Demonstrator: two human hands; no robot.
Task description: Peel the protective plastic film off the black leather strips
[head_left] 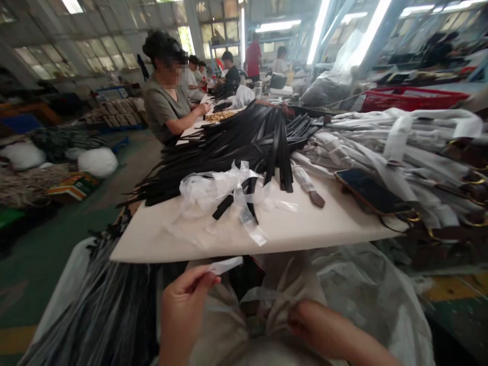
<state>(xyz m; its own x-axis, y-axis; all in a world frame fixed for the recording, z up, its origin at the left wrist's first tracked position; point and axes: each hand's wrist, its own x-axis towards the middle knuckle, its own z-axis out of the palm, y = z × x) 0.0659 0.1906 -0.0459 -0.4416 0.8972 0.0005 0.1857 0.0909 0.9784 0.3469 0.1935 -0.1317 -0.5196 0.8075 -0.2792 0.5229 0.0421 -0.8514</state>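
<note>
My left hand (190, 295) is raised just below the table's front edge, its thumb and fingers pinching one end of a translucent white plastic strip (227, 265). My right hand (305, 317) is lower, over my lap, with its fingers curled; a blurred piece of clear plastic (261, 295) stretches beside it, and what the fingers hold is hidden. On the pale table (301, 229), crumpled clear plastic (202, 190) lies around short black strips (223, 207). Behind it spreads a large pile of long black straps (236, 137).
Plastic-wrapped straps (381, 147) crowd the right side, with a phone (371, 192) on them. A brown-tipped strap (316, 199) lies nearby. Black strips (102, 305) hang at the lower left. A clear bag (366, 290) is at the lower right. A person (168, 101) works at the left.
</note>
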